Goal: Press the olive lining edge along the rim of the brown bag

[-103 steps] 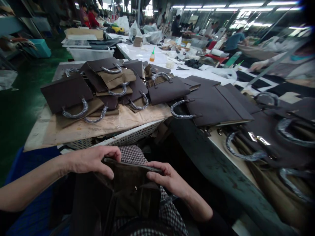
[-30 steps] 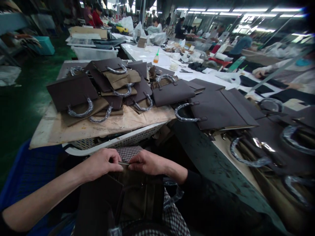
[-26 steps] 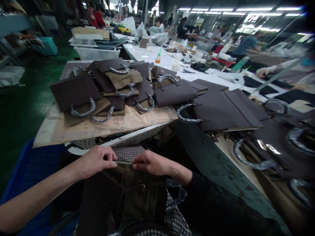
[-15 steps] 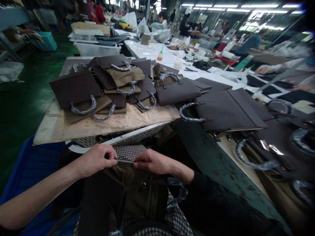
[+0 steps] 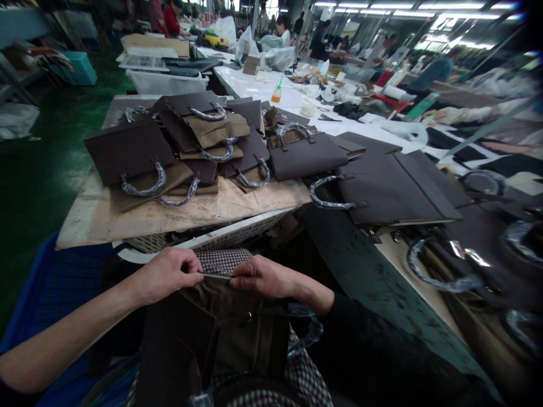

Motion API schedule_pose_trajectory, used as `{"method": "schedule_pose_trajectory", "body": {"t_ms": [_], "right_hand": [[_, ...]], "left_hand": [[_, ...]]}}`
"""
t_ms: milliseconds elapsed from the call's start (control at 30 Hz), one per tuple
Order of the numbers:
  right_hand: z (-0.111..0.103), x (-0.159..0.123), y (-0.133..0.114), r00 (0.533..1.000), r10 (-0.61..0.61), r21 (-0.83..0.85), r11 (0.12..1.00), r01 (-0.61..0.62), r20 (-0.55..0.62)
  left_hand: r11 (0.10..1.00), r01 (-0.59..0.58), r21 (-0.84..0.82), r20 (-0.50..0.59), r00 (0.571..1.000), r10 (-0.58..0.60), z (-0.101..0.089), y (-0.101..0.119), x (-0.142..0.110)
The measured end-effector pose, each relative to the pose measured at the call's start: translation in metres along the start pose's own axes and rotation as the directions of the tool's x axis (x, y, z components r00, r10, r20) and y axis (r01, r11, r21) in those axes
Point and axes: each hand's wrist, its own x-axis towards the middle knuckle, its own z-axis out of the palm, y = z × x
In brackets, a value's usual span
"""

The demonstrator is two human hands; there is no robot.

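Observation:
A dark brown handbag point(image 5: 178, 333) lies opened out on my lap over checkered cloth point(image 5: 307, 370). Its olive-brown lining point(image 5: 235, 345) faces up, and a plastic-wrapped handle point(image 5: 311, 333) sticks out at its right side. My left hand point(image 5: 172, 274) pinches the far edge of the lining between thumb and fingers. A short way to the right, my right hand point(image 5: 261, 277) pinches the same edge. Between the two hands the edge is stretched in a straight line. The fingertips hide exactly how the fabric is folded there.
Ahead, a paper-covered board point(image 5: 139, 217) bears a pile of brown handbags point(image 5: 131, 150) above a white plastic basket point(image 5: 229, 234). More bags point(image 5: 399, 186) lie to the right. A blue crate point(image 5: 55, 294) is at my left. Behind, a white table point(image 5: 292, 102) holds a glue bottle point(image 5: 276, 93); people work farther off.
Both hands keep their pinch on the lining's edge in nearly the same place. The view has shifted very slightly; otherwise the bags lie as before.

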Motion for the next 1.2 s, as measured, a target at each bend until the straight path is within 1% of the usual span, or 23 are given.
{"method": "schedule_pose_trajectory", "body": {"t_ms": [133,233,333,433,533,633,767,833,900,1000,1067,1200], "right_hand": [[0.0,0.002,-0.001,1.0,0.018,-0.015,1.0,-0.018,0.025],[0.001,0.014,-0.004,0.998,-0.021,-0.056,0.998,0.024,0.051],[0.005,0.034,-0.01,0.996,-0.064,-0.166,0.983,0.075,0.065],[0.013,0.052,-0.018,0.996,-0.077,-0.307,0.947,0.088,0.049],[0.019,0.059,-0.023,0.995,-0.101,-0.402,0.91,0.103,0.027],[0.019,0.055,-0.023,0.989,-0.147,-0.416,0.899,0.141,0.018],[0.011,0.043,-0.021,0.992,-0.12,-0.35,0.931,0.099,-0.038],[0.005,0.036,-0.02,0.993,-0.108,-0.32,0.943,0.089,-0.043],[0.001,0.028,-0.021,0.995,-0.091,-0.312,0.947,0.075,-0.037],[-0.003,0.017,-0.023,0.997,-0.061,-0.317,0.947,0.046,-0.038],[-0.004,0.011,-0.022,0.996,-0.068,-0.315,0.948,0.049,-0.049],[-0.002,0.005,-0.018,0.993,-0.073,-0.306,0.951,0.04,-0.097]], "left_hand": [[1.0,0.01,0.008,-0.017,1.0,-0.009,0.003,0.001,0.0],[1.0,-0.008,-0.002,-0.025,1.0,0.008,0.005,0.002,-0.001],[0.999,-0.021,-0.025,-0.022,1.0,0.02,0.006,0.003,-0.003],[0.999,-0.012,-0.044,-0.021,1.0,0.011,0.006,0.003,-0.005],[0.999,0.011,-0.047,-0.003,1.0,-0.011,0.002,0.001,-0.007],[0.998,0.039,-0.04,0.03,0.999,-0.038,-0.009,-0.005,-0.01],[0.993,0.112,-0.021,0.026,0.993,-0.112,-0.028,-0.01,-0.015],[0.99,0.139,-0.04,0.023,0.99,-0.138,-0.032,-0.007,-0.016],[0.987,0.147,-0.07,0.03,0.989,-0.145,-0.033,-0.002,-0.015],[0.986,0.131,-0.102,0.045,0.991,-0.127,-0.027,0.005,-0.009],[0.99,0.117,-0.081,0.049,0.992,-0.114,-0.023,0.007,-0.003],[0.997,0.082,0.013,0.035,0.996,-0.083,-0.019,0.007,0.004]]}}
